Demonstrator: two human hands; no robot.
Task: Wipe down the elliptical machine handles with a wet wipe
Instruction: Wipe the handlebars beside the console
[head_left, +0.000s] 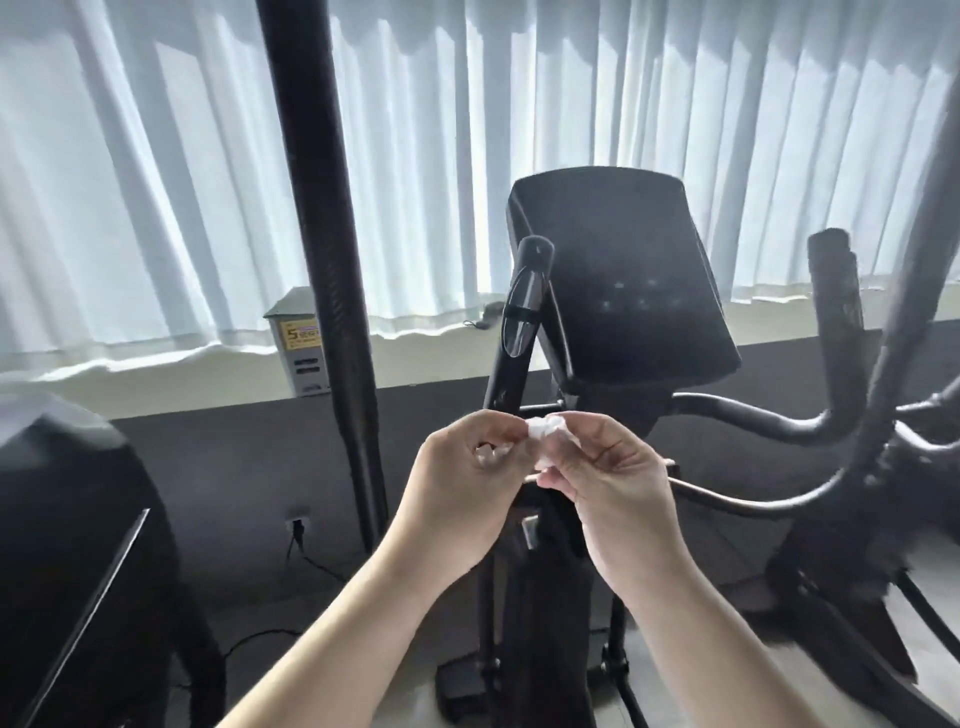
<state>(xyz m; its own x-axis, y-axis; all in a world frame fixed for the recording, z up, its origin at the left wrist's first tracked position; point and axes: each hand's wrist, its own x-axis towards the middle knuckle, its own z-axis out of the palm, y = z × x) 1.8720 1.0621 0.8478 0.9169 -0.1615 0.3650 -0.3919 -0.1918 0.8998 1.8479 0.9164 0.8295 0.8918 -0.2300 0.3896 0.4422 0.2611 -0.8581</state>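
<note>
A: What's cut off or hard to read?

B: Biggest first. The curtain (156, 182) is backlit, so the elliptical machine (540, 623) in front reads near-black w/ little detail. The left moving handle (324, 260) runs out the top edge. So does the right moving handle (906, 270), which is also blurred. The console (623, 280) is dark (only faint dots show). The forearms hide part of the base.

A: Which way do the handles run?

B: Both long ones stand near upright, long axis floor to ceiling, tops spreading outward. The short left grip (519, 312) tilts up beside the console. The short right grip (836, 312) stands approx. upright.

A: Room to move?

B: There's an open gap btwn the left moving handle and the left grip. Another machine (67, 519) crowds the left edge and is cut off by it.

A: Hands? Wipe?

B: The left hand (462, 478) and right hand (608, 467) meet below the console, in front of the centre post. Both pinch the small bunched white wet wipe (543, 434) between their fingertips. Fingers hide most of it, and it's clear of every handle.
</note>
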